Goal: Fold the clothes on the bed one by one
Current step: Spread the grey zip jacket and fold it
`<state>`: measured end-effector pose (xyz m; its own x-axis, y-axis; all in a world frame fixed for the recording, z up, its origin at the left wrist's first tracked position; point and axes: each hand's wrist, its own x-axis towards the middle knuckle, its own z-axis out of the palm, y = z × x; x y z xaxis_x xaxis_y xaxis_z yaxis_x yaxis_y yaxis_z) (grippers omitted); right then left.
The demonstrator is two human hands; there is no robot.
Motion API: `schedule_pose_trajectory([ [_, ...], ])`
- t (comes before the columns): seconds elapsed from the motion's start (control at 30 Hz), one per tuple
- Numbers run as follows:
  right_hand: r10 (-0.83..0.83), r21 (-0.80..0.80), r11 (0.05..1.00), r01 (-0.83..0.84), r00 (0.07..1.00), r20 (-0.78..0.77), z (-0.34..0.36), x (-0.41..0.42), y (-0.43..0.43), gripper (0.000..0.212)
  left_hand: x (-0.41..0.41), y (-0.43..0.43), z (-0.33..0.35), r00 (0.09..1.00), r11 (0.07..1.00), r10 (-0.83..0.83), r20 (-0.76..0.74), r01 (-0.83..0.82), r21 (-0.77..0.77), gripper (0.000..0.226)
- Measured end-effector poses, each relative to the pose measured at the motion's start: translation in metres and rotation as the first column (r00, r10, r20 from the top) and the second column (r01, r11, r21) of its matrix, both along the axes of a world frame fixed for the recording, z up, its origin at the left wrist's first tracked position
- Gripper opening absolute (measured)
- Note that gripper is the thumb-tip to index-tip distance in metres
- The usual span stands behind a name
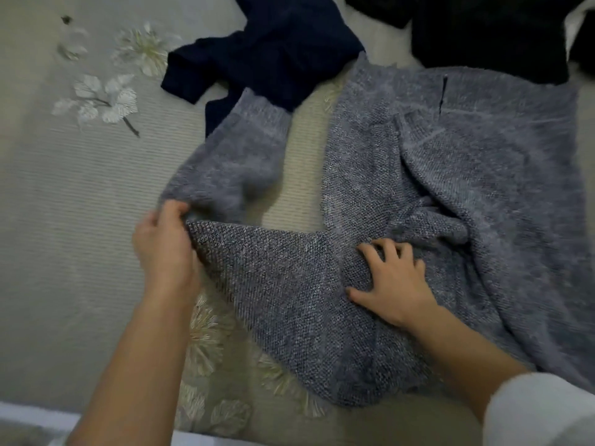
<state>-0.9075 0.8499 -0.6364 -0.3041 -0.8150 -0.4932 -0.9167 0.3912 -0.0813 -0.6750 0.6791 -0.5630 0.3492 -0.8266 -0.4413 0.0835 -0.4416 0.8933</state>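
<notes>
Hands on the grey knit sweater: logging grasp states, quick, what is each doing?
Left hand: closed, pinching the grey knit sweater at its sleeve fold.
Right hand: open, fingers spread, pressing flat on the sweater.

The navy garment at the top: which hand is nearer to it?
Left. The left hand pinches the grey sweater sleeve just below the navy garment; the right hand presses farther away.

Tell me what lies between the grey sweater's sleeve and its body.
In the head view, a bare strip of the bedcover separates the sleeve from the grey sweater; nothing lies on it.
</notes>
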Motion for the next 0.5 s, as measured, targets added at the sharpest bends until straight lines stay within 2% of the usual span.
schedule_pose_trajectory([
  [0.07,-0.015,0.029,0.999,0.015,1.0,0.011,0.003,-0.003,-0.005,0.08,0.009,0.006,0.012,0.973,0.992,0.051,0.224,-0.024,-0.121,0.019],
  [0.1,-0.023,0.041,0.999,0.022,1.0,0.018,0.005,-0.004,-0.007,0.079,0.009,0.012,0.015,0.958,0.987,0.043,0.283,0.004,-0.162,0.023],
  [0.23,-0.034,0.069,0.997,0.032,0.999,0.031,0.007,-0.004,-0.012,0.08,-0.008,0.025,0.012,0.951,0.961,-0.006,0.309,0.091,-0.262,0.024],
  [0.27,-0.031,0.074,0.997,0.029,0.999,0.026,0.006,-0.003,-0.013,0.08,-0.015,0.026,0.01,0.938,0.955,-0.067,0.339,0.159,-0.25,0.019],
  [0.3,-0.03,0.074,0.997,0.028,0.999,0.021,0.005,-0.003,-0.013,0.08,-0.023,0.027,0.007,0.904,0.928,-0.19,0.383,0.292,-0.23,0.014],
  [0.33,-0.033,0.073,0.997,0.031,0.999,0.021,0.005,-0.003,-0.013,0.08,-0.031,0.029,0.005,0.831,0.858,-0.366,0.418,0.475,-0.195,0.011],
  [0.4,-0.041,0.064,0.997,0.039,0.999,0.033,0.004,-0.005,-0.012,0.081,-0.044,0.038,-0.001,0.562,0.586,-0.71,0.424,0.806,-0.085,0.017],
  [0.43,-0.042,0.061,0.997,0.04,0.998,0.04,0.004,-0.006,-0.012,0.082,-0.047,0.043,-0.008,0.451,0.499,-0.753,0.48,0.866,-0.029,0.027],
  [0.47,-0.04,0.062,0.997,0.038,0.998,0.045,0.003,-0.007,-0.011,0.083,-0.046,0.045,-0.017,0.396,0.507,-0.715,0.576,0.861,0.037,0.036],
  [0.5,-0.039,0.063,0.997,0.036,0.998,0.048,0.003,-0.008,-0.011,0.085,-0.043,0.045,-0.023,0.393,0.595,-0.634,0.666,0.798,0.095,0.043],
])
